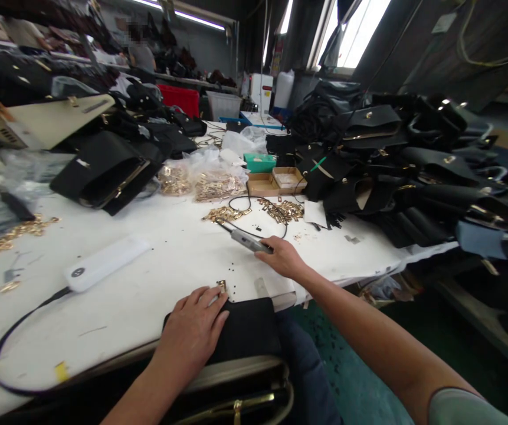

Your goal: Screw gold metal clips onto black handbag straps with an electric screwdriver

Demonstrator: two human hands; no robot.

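Note:
My left hand lies palm down over the black flap of a handbag, fingers stretched toward the flap's far edge. At its fingertips is a small gold metal fitting, partly covered. The bag's mouth gapes toward me, showing a gold zipper inside. My right hand is closed around a grey electric screwdriver with a black cord, held above the table to the right of the flap. Its tip is hidden by the hand. Tiny dark screws lie scattered between the two hands.
Loose gold fittings are heaped beyond the screwdriver, near bagged fittings and a cardboard box. A white corded device lies left. Black handbags pile up on both sides. A person stands far back.

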